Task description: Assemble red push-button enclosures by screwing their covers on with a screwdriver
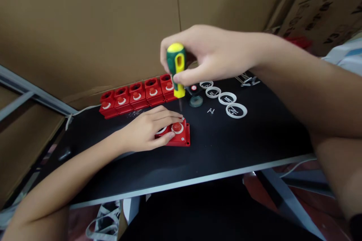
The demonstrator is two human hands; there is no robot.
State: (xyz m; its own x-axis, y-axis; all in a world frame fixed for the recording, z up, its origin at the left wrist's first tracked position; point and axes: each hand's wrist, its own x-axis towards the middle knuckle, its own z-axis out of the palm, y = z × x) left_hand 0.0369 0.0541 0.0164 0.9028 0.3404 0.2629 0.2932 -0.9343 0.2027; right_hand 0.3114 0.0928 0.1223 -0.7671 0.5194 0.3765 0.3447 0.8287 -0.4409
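Observation:
My right hand point(203, 54) grips a green and yellow screwdriver point(180, 79), held upright with its shaft pointing down. The shaft's tip is near a corner screw point(183, 118) of a red box point(186, 135) on the table; I cannot tell whether it touches. Lying over that box, my left hand point(154, 128) holds it down, with thumb and fingers on either side of a round red dome point(177, 127) ringed in white. Part of the box is hidden under this hand, and another white ring point(161, 130) shows beneath it.
A row of several similar red boxes point(137, 97) stands against the cardboard wall point(113, 26). To the right lie white rings point(236, 110) with screws inside, loose screws point(210, 111) and a small round clear dish point(196, 101). The black table point(226, 150) has a pale front edge.

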